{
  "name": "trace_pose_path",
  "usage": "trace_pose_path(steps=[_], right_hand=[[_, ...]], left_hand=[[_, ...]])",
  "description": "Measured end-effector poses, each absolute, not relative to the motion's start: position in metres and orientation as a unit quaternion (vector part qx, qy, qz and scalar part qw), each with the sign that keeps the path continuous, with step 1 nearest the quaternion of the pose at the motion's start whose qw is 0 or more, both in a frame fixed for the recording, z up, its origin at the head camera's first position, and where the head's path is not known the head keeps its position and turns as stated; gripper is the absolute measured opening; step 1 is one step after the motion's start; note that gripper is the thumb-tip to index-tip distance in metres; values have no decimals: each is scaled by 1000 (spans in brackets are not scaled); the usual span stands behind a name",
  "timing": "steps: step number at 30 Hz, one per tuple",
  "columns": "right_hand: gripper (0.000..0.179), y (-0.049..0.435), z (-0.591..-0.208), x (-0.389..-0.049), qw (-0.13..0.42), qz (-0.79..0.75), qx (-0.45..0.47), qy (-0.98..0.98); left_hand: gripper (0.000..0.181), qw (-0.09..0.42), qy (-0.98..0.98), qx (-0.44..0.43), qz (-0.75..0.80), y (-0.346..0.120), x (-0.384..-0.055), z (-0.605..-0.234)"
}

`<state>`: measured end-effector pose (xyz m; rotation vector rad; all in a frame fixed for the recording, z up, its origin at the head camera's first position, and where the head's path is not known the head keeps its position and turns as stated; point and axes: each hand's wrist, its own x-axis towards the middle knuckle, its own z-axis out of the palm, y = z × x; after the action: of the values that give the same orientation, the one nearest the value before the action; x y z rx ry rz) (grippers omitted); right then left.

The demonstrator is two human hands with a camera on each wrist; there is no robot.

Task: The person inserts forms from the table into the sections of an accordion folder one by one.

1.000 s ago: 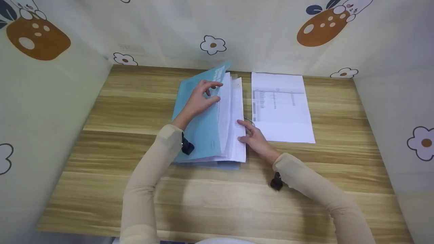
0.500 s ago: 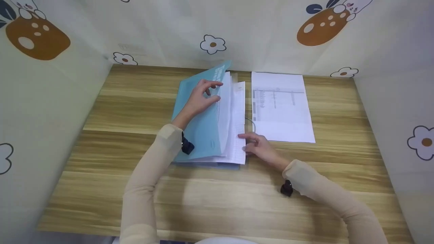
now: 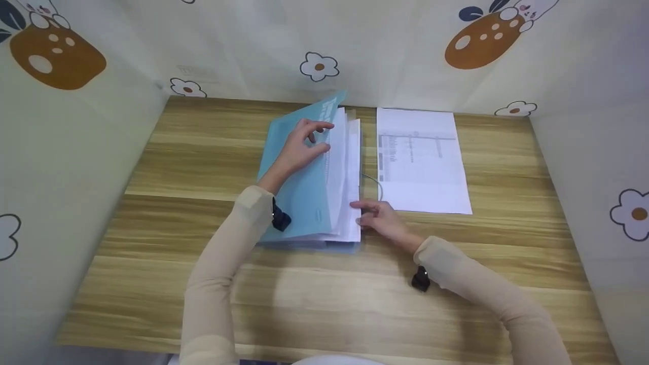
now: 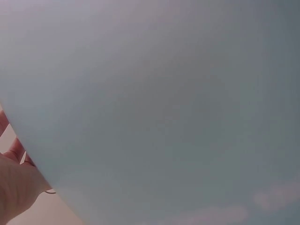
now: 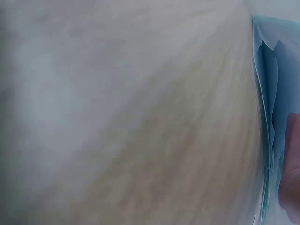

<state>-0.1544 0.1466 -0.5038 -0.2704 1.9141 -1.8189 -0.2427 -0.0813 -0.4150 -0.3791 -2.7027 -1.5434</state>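
Note:
A light blue folder (image 3: 299, 218) lies at the back middle of the table, its cover raised on the right side. My left hand (image 3: 296, 151) grips the cover's free edge between thumb and fingers; in the left wrist view the blue cover (image 4: 164, 112) fills most of the picture. White sheets (image 3: 353, 172) stick out slightly under the cover. Their right edge is pinched near the bottom by my right hand (image 3: 383, 217). In the right wrist view, the folder's edge (image 5: 267, 84) shows beside part of that hand (image 5: 291, 173).
A printed sheet with a table (image 3: 421, 172) lies flat to the right of the folder. A thin cord loop (image 3: 381, 187) reaches from the folder onto it. The wooden table (image 3: 355, 304) meets patterned cloth walls (image 3: 243, 61) at the back and sides.
My right hand slid down along the sheets' edge toward me, then moved slightly left. The sheets' right edge has shifted left, further into the folder. My left hand has stayed in place.

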Motion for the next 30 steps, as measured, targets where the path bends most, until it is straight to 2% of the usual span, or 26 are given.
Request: trace_pose_path(steps=[12, 15, 22, 30], right_hand=[[42, 143, -487, -158, 271, -663, -58, 696], [40, 140, -476, -153, 248, -635, -79, 727], [32, 133, -464, -145, 148, -533, -177, 814], [32, 128, -466, -144, 148, -572, -150, 792]], left_hand=[[38, 6, -859, -133, -494, -82, -243, -414], [38, 6, -859, -132, -495, -82, -243, -413], [38, 3, -860, -126, -494, -82, -242, -412], [37, 4, -862, -121, -492, -81, -242, -412]])
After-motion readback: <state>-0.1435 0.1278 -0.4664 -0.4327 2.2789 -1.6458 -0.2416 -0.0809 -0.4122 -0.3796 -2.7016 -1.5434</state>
